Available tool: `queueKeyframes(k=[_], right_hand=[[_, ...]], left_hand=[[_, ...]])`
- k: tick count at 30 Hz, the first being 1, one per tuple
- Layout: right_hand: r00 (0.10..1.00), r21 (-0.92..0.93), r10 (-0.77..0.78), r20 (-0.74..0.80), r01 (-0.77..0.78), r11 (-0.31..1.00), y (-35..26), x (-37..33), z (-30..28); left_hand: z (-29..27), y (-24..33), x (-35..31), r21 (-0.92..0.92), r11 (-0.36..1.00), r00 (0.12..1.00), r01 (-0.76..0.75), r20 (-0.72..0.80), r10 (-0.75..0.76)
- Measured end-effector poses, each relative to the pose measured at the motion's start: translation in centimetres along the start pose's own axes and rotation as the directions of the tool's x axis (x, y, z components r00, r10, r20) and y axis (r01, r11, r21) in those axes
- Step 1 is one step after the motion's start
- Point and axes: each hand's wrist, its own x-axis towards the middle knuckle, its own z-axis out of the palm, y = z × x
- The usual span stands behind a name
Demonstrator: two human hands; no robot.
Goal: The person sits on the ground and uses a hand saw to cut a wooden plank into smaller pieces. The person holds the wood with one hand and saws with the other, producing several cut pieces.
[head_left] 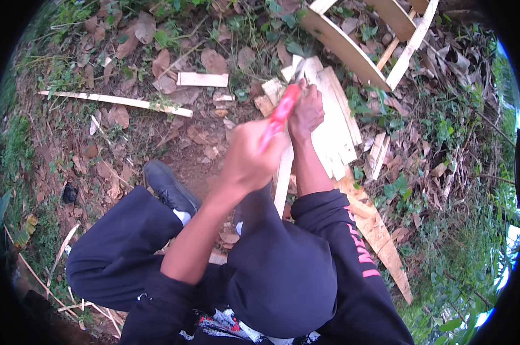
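My left hand (254, 150) is closed around the red handle of a tool (280, 115). The tool's grey metal end is smeared by motion, so its exact kind does not show. Just beyond it, my right hand (307, 113) is curled shut at the far end of several pale wooden boards (334, 129). Whatever its fingers pinch is hidden from this view. Beneath my hands, a narrow wooden strip (283, 183) runs toward my knee. Small wood blocks (265, 104) lie left of the boards.
Curved wooden pieces (352, 49) stand at the far right. A long thin slat (116, 102) and a short board (202, 79) lie on leafy ground to the left. Near my right sleeve rests a pointed wood piece (384, 241). My dark shoe (171, 185) is at left.
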Motion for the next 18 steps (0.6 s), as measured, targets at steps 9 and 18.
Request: queueKeyframes(k=[9,18], right_hand=[[0.999,-0.044,0.018,0.027,-0.017,0.999,-0.4,1.4,-0.6],[0.998,-0.028,0.032,0.061,-0.030,0.999,-0.3,1.0,-0.6]], left_hand=[[0.6,-0.8,0.1,0.052,0.994,0.995,-0.096,0.010,0.095],[0.1,0.0,-0.8,-0.032,0.999,1.000,0.003,-0.007,-0.003]])
